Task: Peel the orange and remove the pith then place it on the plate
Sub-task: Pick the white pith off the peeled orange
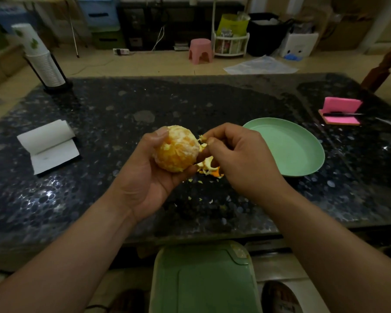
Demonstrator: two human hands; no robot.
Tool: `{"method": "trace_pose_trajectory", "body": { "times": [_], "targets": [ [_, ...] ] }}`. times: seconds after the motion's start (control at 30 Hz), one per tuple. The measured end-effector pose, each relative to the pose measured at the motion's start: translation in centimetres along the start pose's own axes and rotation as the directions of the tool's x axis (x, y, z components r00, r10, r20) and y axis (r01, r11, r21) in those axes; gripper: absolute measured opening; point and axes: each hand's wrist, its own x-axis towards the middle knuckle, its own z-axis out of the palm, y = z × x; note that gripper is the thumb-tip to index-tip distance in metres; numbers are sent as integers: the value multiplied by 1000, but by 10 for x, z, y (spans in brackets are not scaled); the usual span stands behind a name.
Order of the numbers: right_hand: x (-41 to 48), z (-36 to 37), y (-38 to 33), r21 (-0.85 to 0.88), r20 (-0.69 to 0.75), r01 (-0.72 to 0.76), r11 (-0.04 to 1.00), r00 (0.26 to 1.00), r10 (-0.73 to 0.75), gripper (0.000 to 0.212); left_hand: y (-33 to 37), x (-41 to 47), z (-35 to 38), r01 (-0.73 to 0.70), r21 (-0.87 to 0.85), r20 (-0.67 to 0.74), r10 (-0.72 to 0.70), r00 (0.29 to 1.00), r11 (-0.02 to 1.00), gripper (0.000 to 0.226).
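Observation:
My left hand grips a peeled orange above the middle of the dark stone table, thumb on its top. White pith still streaks the fruit. My right hand pinches a strip of pith at the orange's right side. A clump of peel and pith sits under its fingers. An empty green plate lies on the table just right of my right hand.
Small peel scraps litter the table under my hands. A white notepad lies at the left, a cup stack at the back left, pink sticky notes with a pen at the right. A green bin lid is below the table's near edge.

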Motion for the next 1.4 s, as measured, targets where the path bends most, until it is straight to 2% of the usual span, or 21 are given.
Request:
{"method": "trace_pose_trajectory", "body": {
  "times": [0.1, 0.17, 0.27, 0.3, 0.37, 0.4, 0.47, 0.53, 0.63, 0.7, 0.77, 0.97, 1.17, 1.3, 1.4],
  "targets": [
    [4, 3, 6, -57, 13, -65, 996, 998, 66, 18, 0, 1, -1, -3, -10, -54, 3, 999, 1000, 36],
    [10, 5, 18, -202, 20, -86, 976, 996, 92, 21, 0, 3, -3, -10, -18, -90, 8, 996, 1000, 49],
    [14, 14, 41, -483, 63, -93, 871, 988, 140, 43, 0, 5, -7, -11, -51, -130, 5, 992, 999, 69],
    [15, 18, 47, -552, 81, -83, 830, 985, 153, 42, 0, 5, -7, -4, -58, -138, -4, 990, 998, 69],
    [17, 24, 51, -613, 109, -44, 789, 984, 140, 18, 0, 5, -6, 9, -52, -145, -16, 989, 999, 63],
    [18, 26, 50, -607, 106, -38, 794, 986, 129, 12, -1, 5, -6, 11, -42, -150, -18, 989, 999, 56],
    [19, 24, 41, -574, 65, -28, 818, 995, 81, 15, -2, 7, -7, 6, -29, -161, -11, 987, 1000, 47],
    [18, 18, 30, -537, 36, 24, 843, 999, -5, 12, 0, 7, -6, -5, -19, -174, 1, 985, 1000, 50],
    [12, 4, 12, -336, 90, 63, 940, 995, -35, 27, 3, 9, -5, -20, 13, -182, 22, 983, 1000, 59],
    [6, -2, 5, -273, 110, 98, 957, 991, -70, 19, 3, 11, -6, -32, 33, -172, 37, 984, 999, 64],
    [0, -1, 3, -311, 111, 156, 938, 986, -127, 14, 2, 11, -6, -50, 84, -154, 63, 986, 995, 68],
    [0, 1, 7, -376, 86, 205, 904, 979, -186, 9, -5, 9, -4, -103, 292, -140, 148, 979, 951, 54],
    [-3, 0, 6, -436, 91, 238, 868, 971, -220, 9, -6, 5, 1, -116, 392, -123, 177, 976, 913, 62],
    [-3, 2, 5, -431, 57, 241, 869, 969, -240, 11, -8, 4, 3, -101, 387, -124, 160, 979, 916, 60],
    [-2, 3, 6, -352, 30, 208, 913, 977, -211, 13, -7, 5, 1, -86, 324, -120, 131, 984, 942, 53]
  ]
}}
